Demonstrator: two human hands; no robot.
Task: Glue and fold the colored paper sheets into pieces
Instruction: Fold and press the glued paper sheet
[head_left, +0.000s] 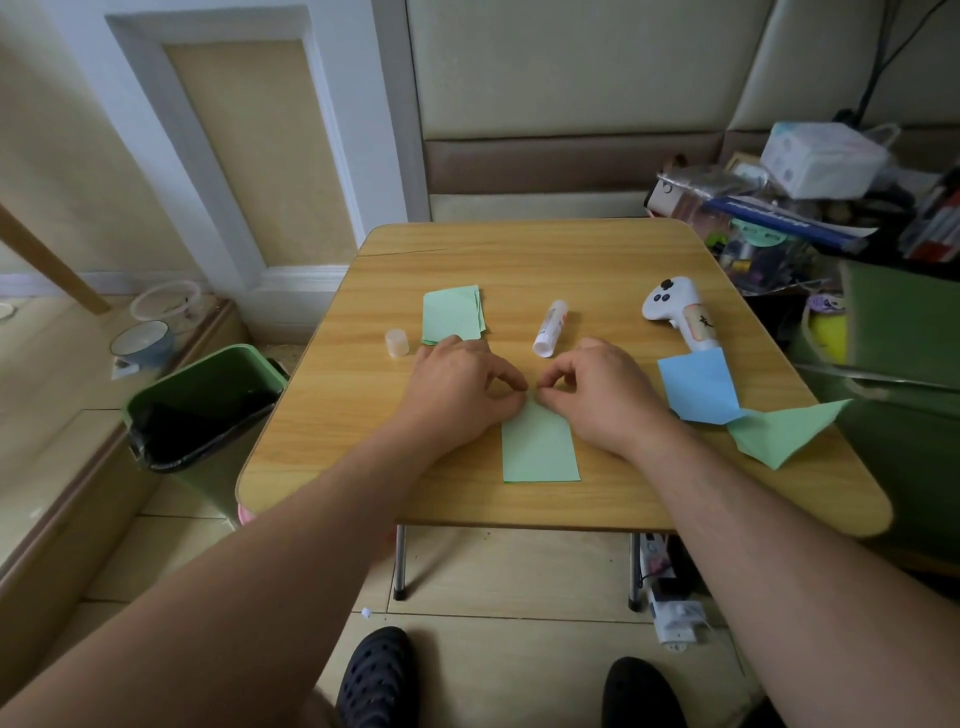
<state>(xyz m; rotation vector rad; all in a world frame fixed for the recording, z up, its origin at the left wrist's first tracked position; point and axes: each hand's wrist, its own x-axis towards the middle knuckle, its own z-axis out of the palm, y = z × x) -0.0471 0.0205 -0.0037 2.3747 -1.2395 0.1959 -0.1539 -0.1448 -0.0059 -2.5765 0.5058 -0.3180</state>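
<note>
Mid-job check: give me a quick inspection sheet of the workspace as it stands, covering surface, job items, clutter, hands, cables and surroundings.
Surface: wooden folding table, with a crack line near its far left edge.
Job's things: green strip in front; green stack far left; glue stick uncapped, lying down; cap upright beside the stack; blue sheet and green folded piece at right.
Clutter: white controller partly on the blue sheet.
Hands: left hand and right hand each pinch the strip's far edge.
Cables: power strip under the table.
Surroundings: green bin left; piled shelf right.
</note>
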